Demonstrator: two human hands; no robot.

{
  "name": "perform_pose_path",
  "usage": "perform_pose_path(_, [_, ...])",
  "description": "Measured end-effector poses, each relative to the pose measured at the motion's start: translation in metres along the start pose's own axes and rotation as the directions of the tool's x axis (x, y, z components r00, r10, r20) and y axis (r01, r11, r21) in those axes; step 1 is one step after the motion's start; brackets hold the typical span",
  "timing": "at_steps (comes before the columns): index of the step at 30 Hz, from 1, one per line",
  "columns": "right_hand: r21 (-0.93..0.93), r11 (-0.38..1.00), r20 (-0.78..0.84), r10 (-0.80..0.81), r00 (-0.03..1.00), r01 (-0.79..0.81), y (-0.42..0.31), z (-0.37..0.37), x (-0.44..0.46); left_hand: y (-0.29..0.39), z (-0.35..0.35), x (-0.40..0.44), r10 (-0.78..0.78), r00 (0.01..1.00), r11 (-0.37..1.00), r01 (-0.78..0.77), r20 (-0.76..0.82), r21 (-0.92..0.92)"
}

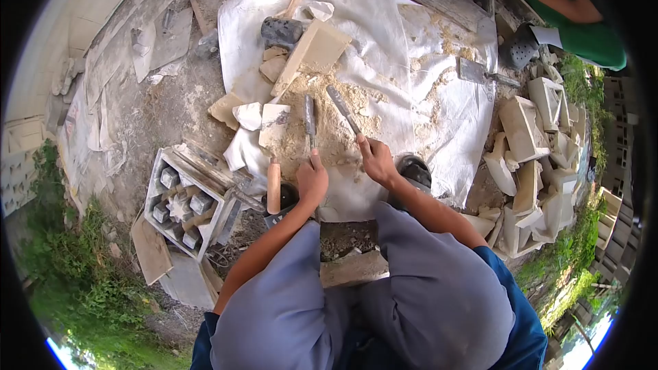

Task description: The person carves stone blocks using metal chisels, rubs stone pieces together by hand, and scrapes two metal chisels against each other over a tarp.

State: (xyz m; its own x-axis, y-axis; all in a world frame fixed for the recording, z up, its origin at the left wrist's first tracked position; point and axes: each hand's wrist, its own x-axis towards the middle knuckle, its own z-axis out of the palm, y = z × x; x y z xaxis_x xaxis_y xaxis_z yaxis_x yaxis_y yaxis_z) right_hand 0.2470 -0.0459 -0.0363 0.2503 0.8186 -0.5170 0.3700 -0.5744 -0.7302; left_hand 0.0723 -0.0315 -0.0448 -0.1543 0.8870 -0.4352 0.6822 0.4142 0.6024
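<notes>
Left grip (pixel 312 181) closed around narrow-bladed tool (pixel 310 116): dark grey, straight, slim-necked | right grip (pixel 378 162) closed around slender bar (pixel 343 109): mottled grey, slanting

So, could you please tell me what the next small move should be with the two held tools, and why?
Probably the right hand should draw its grey tool lightly through the loose sandy material, since the tool already points out over it, and the left hand holds a second narrow tool alongside, seemingly placed to steady or gather what shifts.
</notes>
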Motion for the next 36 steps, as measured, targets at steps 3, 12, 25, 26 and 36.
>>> perform_pose_path(3, [-0.045,0.996,-0.069,-0.084,0.994,0.081,0.005,0.010,0.001,0.002,-0.009,-0.004,0.042,0.998,0.995,-0.037,0.050,-0.092])
perform_pose_path(12, [-0.085,0.994,-0.033,-0.067,0.997,0.064,0.004,0.014,0.012,-0.008,-0.015,-0.007,0.138,0.989,0.979,-0.128,0.055,-0.161])
perform_pose_path(25, [0.062,0.998,-0.025,-0.012,1.000,0.014,0.025,0.020,-0.037,-0.022,-0.006,-0.008,0.059,0.988,0.998,-0.057,0.142,-0.019])
perform_pose_path(26, [0.011,1.000,-0.025,-0.003,1.000,0.004,0.029,0.019,-0.034,-0.023,-0.007,-0.015,0.099,0.991,0.993,-0.093,0.088,-0.073])
perform_pose_path(36, [0.009,1.000,-0.038,0.028,0.999,-0.027,0.030,0.013,-0.039,-0.033,-0.006,-0.037,0.197,0.980,0.972,-0.190,0.037,-0.140])
